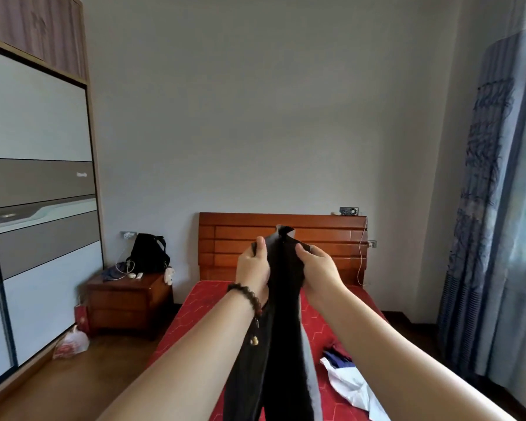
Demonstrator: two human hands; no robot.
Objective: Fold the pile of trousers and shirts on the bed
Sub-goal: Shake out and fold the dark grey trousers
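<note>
Black trousers hang lengthwise in the air over the bed, which has a red patterned cover. My left hand, with a bead bracelet on its wrist, grips the top edge of the trousers on the left side. My right hand grips the top edge on the right side. The legs drop down between my forearms and out of the frame at the bottom. A white and dark blue garment lies crumpled on the bed at the lower right.
A wooden headboard stands at the far end of the bed. A nightstand with a black backpack is to the left, beside a tall wardrobe. Plastic bags lie on the floor. Blue curtains hang on the right.
</note>
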